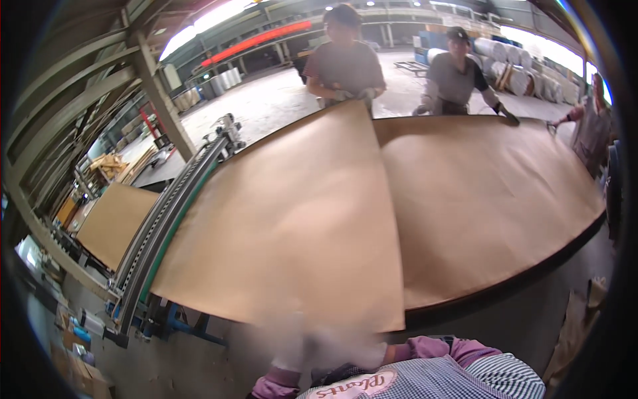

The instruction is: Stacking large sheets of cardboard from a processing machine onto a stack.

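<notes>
A large brown sheet (pixel 286 219), like kraft paper or thin board, spans from the near edge to a co-worker at the far side. My left hand (pixel 286 342) is at its near edge, pale and heavily blurred. Close beside it, near the sheet's right near corner, my right hand (pixel 355 347) is smeared too. The fingers of both are indistinct, so their grip cannot be made out. To the right, a second brown sheet (pixel 485 199) lies flat, with the first one's right edge overlapping it.
Across from me, one co-worker (pixel 344 66) has hands at the raised far edge; another co-worker (pixel 458 76) stands farther right. A third person (pixel 591 126) is at the right end. A conveyor rail (pixel 173 216) with a green edge runs along the left. Wrapped rolls (pixel 518 76) stand behind.
</notes>
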The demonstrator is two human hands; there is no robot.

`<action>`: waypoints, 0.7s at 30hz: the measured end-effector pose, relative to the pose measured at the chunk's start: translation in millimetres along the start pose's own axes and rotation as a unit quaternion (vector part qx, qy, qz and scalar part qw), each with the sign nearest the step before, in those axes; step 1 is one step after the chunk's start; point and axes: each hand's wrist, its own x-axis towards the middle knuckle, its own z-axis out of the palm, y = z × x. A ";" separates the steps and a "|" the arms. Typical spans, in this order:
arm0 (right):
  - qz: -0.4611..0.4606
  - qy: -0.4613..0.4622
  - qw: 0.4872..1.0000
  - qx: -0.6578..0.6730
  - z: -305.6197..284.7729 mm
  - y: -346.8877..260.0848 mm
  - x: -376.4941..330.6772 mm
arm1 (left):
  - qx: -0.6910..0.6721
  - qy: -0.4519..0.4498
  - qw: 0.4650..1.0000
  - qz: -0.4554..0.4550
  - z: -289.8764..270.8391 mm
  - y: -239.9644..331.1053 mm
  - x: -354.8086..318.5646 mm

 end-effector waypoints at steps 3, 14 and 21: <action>-0.024 0.058 0.998 0.033 -23.0 117.5 18.7 | 0.046 -0.175 0.983 0.021 -21.4 -37.5 7.7; 0.048 0.255 0.964 0.052 -108.7 95.9 -55.7 | -0.166 -0.026 0.981 -0.095 -100.2 -17.5 62.7; 0.003 0.388 0.914 0.122 -157.5 130.7 -104.1 | -0.159 -0.042 0.977 -0.137 -138.9 -81.3 108.1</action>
